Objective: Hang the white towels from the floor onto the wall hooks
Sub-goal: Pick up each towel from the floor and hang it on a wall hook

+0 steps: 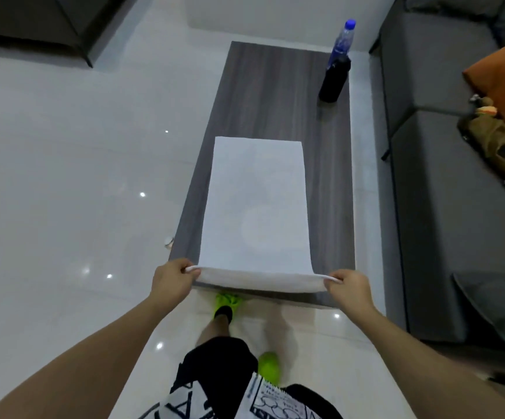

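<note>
Both arms are stretched forward and down. The near corners of one white towel (257, 204) are pinched by the left hand (171, 278) and the right hand (346, 287), fingers curled. The towel is spread flat along the worktop (329, 182). Two bottles (335, 77) are stood at its far end.

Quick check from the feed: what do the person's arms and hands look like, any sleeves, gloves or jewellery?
Both forearms are bare, with no sleeves in view. The left hand and right hand wear no gloves, and no watch, ring or wristband is visible.
</note>
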